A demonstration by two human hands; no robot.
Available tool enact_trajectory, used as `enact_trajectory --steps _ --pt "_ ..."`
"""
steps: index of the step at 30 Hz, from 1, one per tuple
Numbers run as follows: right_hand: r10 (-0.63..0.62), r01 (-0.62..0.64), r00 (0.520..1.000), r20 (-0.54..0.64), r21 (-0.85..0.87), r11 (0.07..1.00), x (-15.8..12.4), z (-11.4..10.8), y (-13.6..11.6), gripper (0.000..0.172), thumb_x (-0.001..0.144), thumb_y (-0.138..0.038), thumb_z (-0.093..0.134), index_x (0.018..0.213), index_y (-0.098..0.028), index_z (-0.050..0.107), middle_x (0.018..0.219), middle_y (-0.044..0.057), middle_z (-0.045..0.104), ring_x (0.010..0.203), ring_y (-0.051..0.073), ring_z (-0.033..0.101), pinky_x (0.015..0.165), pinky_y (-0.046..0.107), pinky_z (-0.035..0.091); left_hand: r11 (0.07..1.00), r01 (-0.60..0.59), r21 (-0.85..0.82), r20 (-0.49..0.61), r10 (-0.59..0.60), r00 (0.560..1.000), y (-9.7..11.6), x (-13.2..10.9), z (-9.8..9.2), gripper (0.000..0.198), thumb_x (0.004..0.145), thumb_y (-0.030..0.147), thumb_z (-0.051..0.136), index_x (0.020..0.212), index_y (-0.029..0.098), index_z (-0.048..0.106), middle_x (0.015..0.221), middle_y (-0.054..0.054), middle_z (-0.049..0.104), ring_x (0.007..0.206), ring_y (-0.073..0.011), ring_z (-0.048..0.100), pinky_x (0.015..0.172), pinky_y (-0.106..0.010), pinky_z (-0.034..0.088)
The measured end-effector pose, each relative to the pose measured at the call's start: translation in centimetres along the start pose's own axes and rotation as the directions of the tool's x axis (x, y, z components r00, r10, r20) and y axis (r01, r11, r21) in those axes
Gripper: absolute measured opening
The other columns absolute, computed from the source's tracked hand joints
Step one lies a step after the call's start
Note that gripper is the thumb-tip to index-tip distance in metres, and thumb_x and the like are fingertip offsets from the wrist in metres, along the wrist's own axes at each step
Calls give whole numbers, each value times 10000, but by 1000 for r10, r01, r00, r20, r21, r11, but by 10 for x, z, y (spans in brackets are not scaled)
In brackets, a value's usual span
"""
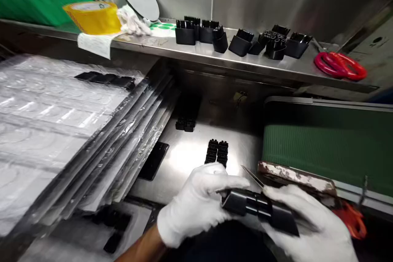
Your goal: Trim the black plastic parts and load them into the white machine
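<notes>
Both my hands wear white gloves and meet at the bottom centre. My left hand point(196, 202) grips the left end of a black plastic moulded part point(256, 208). My right hand point(307, 225) holds the same part from the right, and a thin metal blade point(252, 176) sticks up from it toward the upper left. Just beyond my fingers, two small black ribbed parts point(216, 152) lie on the steel table point(187, 157).
A stack of clear plastic trays point(61, 123) fills the left. A steel shelf point(215, 55) at the back carries several black parts point(242, 41), yellow tape point(92, 17), a white glove and red scissors point(340, 65). A green conveyor belt point(325, 149) runs at the right.
</notes>
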State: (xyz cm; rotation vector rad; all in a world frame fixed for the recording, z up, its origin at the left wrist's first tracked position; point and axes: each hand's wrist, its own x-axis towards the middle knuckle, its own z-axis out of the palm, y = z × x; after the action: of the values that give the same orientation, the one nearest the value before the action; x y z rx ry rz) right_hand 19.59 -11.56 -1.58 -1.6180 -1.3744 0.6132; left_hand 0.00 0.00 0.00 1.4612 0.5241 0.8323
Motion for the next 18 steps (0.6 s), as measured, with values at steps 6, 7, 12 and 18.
enact_trajectory --steps 6,7,12,18 --pt "212 -216 976 51 349 912 5 14 19 356 612 -252 863 936 -320 732 964 2 697 805 171 666 614 205 519 967 254 32 -28 -253 967 -18 -5 -1 352 609 182 880 939 222 766 820 1 628 725 -115 558 707 -232 472" --pt "251 -277 961 119 491 826 4 19 32 366 620 -262 859 946 -320 703 933 -14 689 775 156 654 633 212 518 945 327 -3 -48 -327 944 -27 -7 -4 362 590 157 881 924 212 750 869 -2 642 784 -132 580 737 -238 477" --pt "476 -509 857 197 461 727 -14 68 123 321 657 -226 773 942 -227 626 928 4 688 870 185 637 808 288 498 731 647 -217 -34 -669 743 -107 -46 -27 436 646 128 791 1028 180 590 822 -19 652 661 -126 567 626 -242 441" --pt "596 -642 766 239 327 694 -31 134 176 284 595 -189 705 872 -138 671 858 84 733 856 285 673 835 402 509 637 675 -371 -34 -736 676 -187 -91 -39 402 755 316 745 1000 74 537 733 -87 624 572 -98 494 510 -198 301"
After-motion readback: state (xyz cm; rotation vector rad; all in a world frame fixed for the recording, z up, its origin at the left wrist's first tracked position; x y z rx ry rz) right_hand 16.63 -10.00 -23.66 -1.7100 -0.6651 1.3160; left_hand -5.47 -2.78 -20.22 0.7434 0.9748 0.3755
